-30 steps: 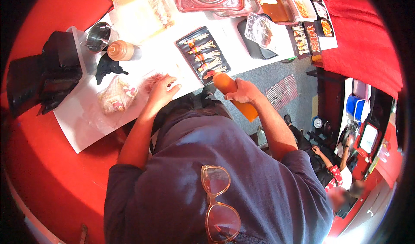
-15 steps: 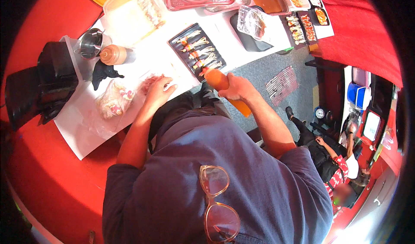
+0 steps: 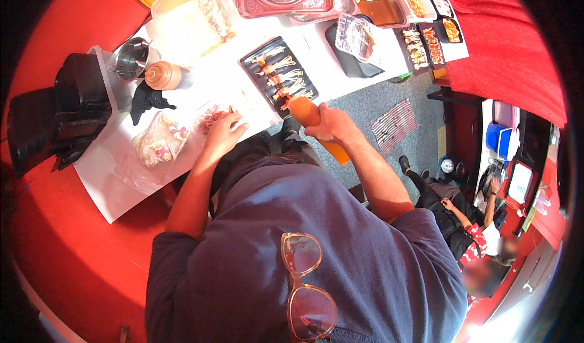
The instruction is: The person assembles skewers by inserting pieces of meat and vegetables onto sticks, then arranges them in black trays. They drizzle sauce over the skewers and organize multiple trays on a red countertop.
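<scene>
My right hand [image 3: 331, 126] is wrapped round an orange squeeze bottle [image 3: 303, 110], tilted with its upper end over the near corner of a black tray [image 3: 295, 63]. On that tray lie several small rolled food pieces [image 3: 286, 76] with pale strands at their ends, in a row. My left hand [image 3: 225, 132] rests near the table edge, fingers apart and holding nothing. Beside its fingertips is a clear wrap with reddish food [image 3: 210, 118]. A clear plastic bag with pale and pink food [image 3: 160, 143] sits further left. The bottle's tip is hard to make out.
On the white table [image 3: 109, 191] stand another sauce bottle [image 3: 163, 75], a metal pot [image 3: 131, 58], a black cloth [image 3: 146, 103], stacked black trays [image 3: 79, 106] and a clear tub [image 3: 164, 14]. A wrapped black container [image 3: 356, 45] is beyond. A co-worker [image 3: 459, 212] is at right.
The whole view has shifted slightly. My hands and the orange bottle stay almost in place over the same spots. The co-worker at the right has moved a little.
</scene>
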